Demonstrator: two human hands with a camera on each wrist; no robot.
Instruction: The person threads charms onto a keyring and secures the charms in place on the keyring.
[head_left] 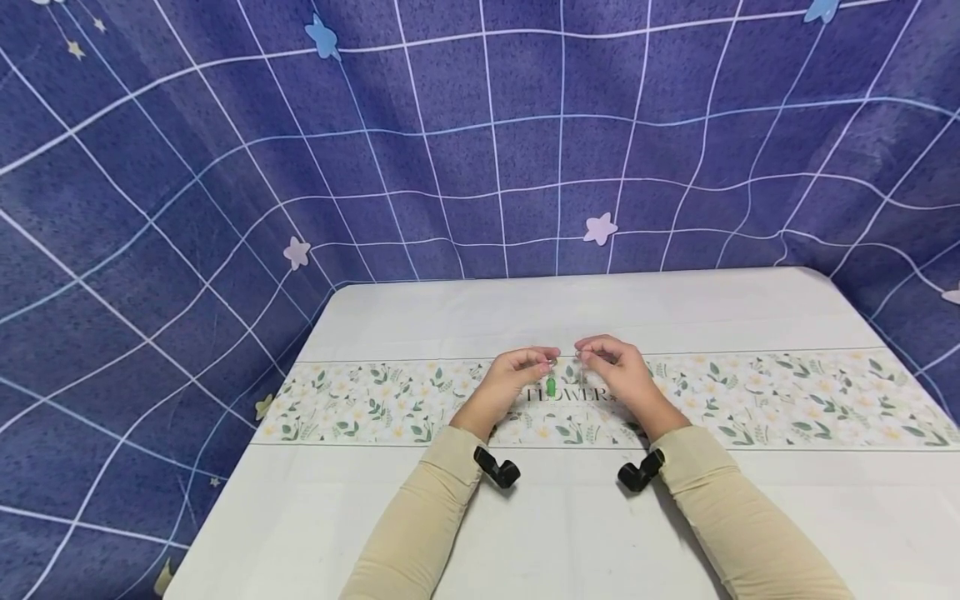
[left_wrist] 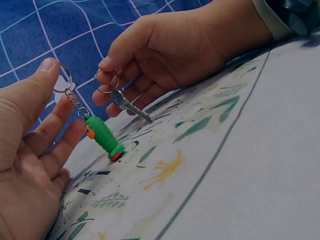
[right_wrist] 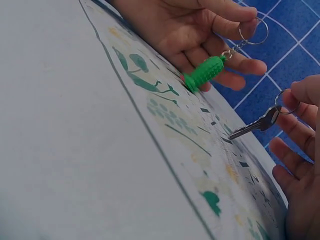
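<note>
My left hand (head_left: 517, 372) pinches the metal ring (left_wrist: 67, 78) of a green keychain charm (left_wrist: 103, 135). The charm hangs from a short chain and has an orange spot and a red end. Facing it, my right hand (head_left: 618, 373) pinches a second metal ring (right_wrist: 286, 101) between thumb and forefinger. A silver key (right_wrist: 257, 123) dangles from that ring. In the head view the two hands are close together but apart, over the printed word on the cloth. The key and the charm hang separately, each on its own ring.
A white tablecloth (head_left: 570, 517) with a floral band (head_left: 420, 400) covers the table. Behind and to the left hangs a blue curtain (head_left: 450, 167) with a white grid and stars. Black wrist cameras (head_left: 497, 468) sit at both cuffs.
</note>
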